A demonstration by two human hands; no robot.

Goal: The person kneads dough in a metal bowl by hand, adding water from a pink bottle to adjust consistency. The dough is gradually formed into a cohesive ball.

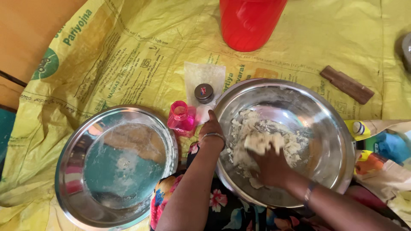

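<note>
Two steel vessels sit on the yellow sheet (pixel 141 51): a wide bowl (pixel 329 141) holding one lump of pale dough (pixel 261 141), and a shallow plate (pixel 68 171) dusted with flour beside it. The right hand (pixel 270 164) presses down into the dough with fingers curled around it, while the left hand (pixel 211 130) clasps the bowl's near-left rim. One pink bottle (pixel 182 117), one small capped jar (pixel 204 93), one red container (pixel 248 21) and one brown stick (pixel 346 84) ring the bowl closely, leaving bare sheet only toward the upper left.
</note>
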